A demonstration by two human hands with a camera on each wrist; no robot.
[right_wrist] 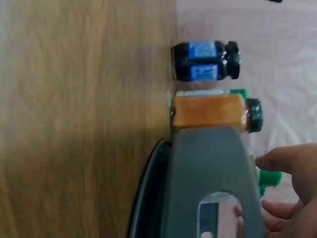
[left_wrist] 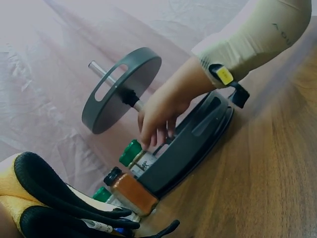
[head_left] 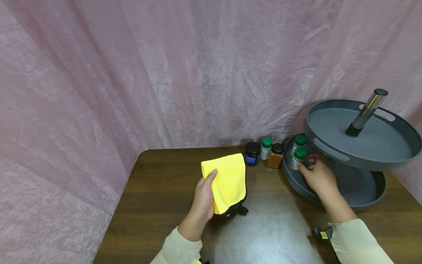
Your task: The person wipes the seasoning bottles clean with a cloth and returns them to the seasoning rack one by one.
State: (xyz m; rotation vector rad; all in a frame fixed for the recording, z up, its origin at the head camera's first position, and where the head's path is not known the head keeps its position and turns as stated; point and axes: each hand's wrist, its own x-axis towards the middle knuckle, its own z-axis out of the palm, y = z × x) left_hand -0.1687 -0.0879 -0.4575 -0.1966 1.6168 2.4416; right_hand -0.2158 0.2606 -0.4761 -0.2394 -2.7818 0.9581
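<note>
So — left hand (head_left: 203,198) round yellow cloth (head_left: 229,181) — right hand (head_left: 321,179) half-open at green-capped jar (head_left: 298,158)

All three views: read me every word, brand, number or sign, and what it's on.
Nothing legible enough to quote.
Dark jar, blue labels: pale lettering, too blurred.
Front green-capped bottle on lower tray: label print too small.
Rear bottle there: likewise.
Green-capped bottle on table: label too small.
Right sleeve: dark marks, too unclear.
Yellow cloth, pale strip at lower edge: too small.
</note>
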